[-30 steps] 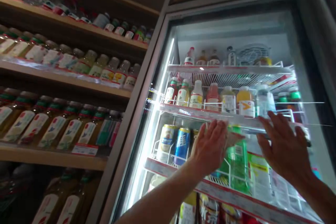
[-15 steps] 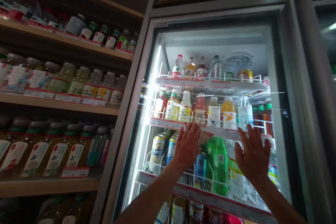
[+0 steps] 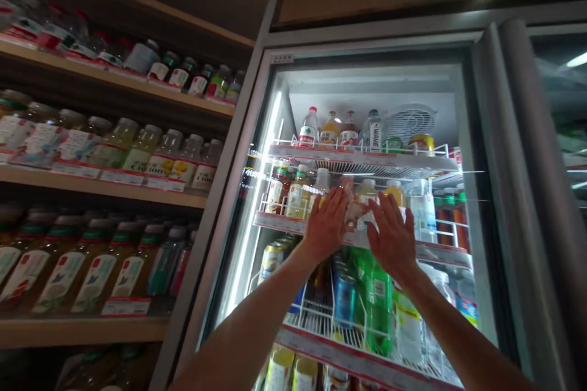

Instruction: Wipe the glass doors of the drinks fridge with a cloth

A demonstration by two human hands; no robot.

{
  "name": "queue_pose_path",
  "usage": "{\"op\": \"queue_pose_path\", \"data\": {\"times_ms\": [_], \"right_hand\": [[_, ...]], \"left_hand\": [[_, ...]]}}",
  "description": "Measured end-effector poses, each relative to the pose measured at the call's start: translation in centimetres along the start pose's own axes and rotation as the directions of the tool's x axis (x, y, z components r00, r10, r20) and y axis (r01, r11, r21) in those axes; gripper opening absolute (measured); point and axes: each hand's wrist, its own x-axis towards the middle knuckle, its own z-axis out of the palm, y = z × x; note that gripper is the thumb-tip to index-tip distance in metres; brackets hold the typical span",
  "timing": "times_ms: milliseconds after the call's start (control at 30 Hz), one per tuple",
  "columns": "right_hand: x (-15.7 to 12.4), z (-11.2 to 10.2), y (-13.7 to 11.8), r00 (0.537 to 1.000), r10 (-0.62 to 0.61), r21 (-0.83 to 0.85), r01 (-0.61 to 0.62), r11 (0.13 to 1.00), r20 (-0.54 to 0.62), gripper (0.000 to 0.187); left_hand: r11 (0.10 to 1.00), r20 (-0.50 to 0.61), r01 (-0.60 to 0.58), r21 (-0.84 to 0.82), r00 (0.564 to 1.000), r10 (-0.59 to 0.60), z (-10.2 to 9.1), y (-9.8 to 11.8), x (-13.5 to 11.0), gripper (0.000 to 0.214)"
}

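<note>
My left hand (image 3: 327,226) is raised in front of the glass door (image 3: 367,67) of a lit drinks fridge, fingers stretched out and close together. My right hand (image 3: 393,235) is up to its right, fingers straight and slightly spread, thumb side toward the left hand. A pale, blurred patch, which looks like a reflection in the glass, shows between them. Whether either palm touches the glass I cannot tell. Behind the hands are juice bottles on a wire shelf, among them an orange juice bottle (image 3: 395,189), partly covered. Below sits a large green bottle (image 3: 376,299).
Wooden shelves (image 3: 101,183) with rows of bottled drinks stand on the left. A thick grey door handle (image 3: 509,134) runs down the fridge's right side, beside another glass door. Blue cans (image 3: 345,299) stand on a lower fridge rack.
My right hand has moved left, close to my left hand. The left hand stays near the same spot on the door. The view has shifted slightly.
</note>
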Motion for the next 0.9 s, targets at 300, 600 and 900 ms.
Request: {"op": "queue_pose_path", "data": {"times_ms": [300, 600, 900], "right_hand": [[-1.2, 0.6, 0.2, 0.999, 0.037, -0.017, -0.038, 0.999, -0.023, 0.057], [-2.2, 0.9, 1.2, 0.987, 0.076, -0.106, -0.091, 0.990, -0.141, 0.049], [-2.3, 0.6, 1.0, 0.987, 0.115, -0.131, -0.129, 0.983, -0.112, 0.048]], "left_hand": [[0.824, -0.266, 0.565, 0.046, 0.802, -0.535, -2.4, -12.2, -0.2, 0.046], [0.975, 0.044, -0.221, -0.010, 0.974, 0.221, -2.3, -8.1, -0.7, 0.045], [0.980, -0.059, 0.193, -0.037, 0.979, -0.195, -2.1, -11.5, 1.5, 0.050]]}}
